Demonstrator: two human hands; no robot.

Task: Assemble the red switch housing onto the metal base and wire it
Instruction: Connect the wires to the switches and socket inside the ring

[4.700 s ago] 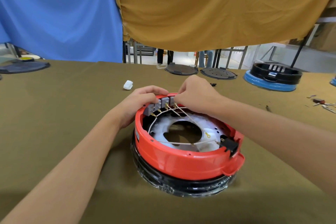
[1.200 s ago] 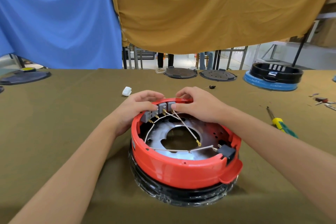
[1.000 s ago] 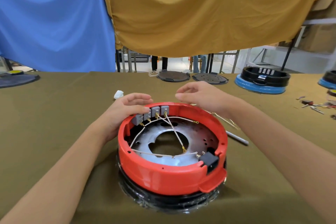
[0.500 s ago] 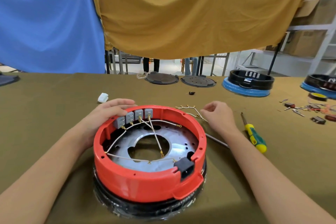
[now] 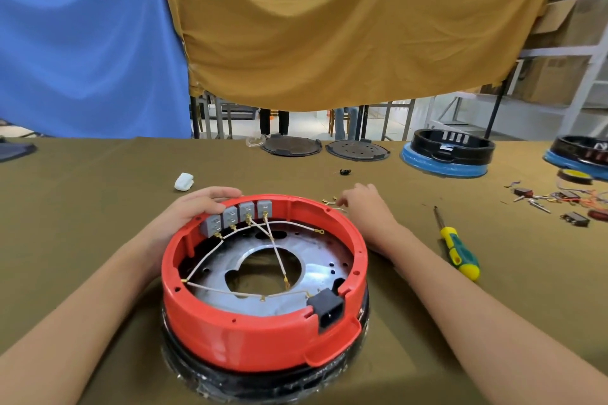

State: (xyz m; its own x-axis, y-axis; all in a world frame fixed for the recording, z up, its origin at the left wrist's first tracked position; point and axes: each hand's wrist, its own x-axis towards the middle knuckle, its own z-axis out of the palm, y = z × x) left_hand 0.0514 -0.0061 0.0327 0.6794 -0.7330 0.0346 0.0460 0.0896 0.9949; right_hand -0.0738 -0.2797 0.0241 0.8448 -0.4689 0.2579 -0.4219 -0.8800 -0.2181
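The red switch housing [image 5: 263, 322] sits as a ring on a black, plastic-wrapped drum near the front edge of the olive-covered table [image 5: 82, 207], with the metal base [image 5: 316, 268] lying flat inside it, its central opening exposed. Four grey switch blocks [image 5: 235, 215] line the far inner wall, and pale wires [image 5: 274, 250] with brass terminals run from them across the plate, some crossing; a black power socket [image 5: 329, 310] sits in a notch in the near wall. The left hand [image 5: 194, 210] grasps the far-left rim, its fingers curled over the edge just beside the grey blocks. The right hand [image 5: 367, 210] rests on the table just outside the far-right rim, fingertips pinching at a small bundle of loose wires [image 5: 330, 202] lying there. A yellow-and-green screwdriver [image 5: 457, 248] lies on the cloth to the right, well apart from the housing, and a white wad [image 5: 183, 181] lies beyond the left hand.
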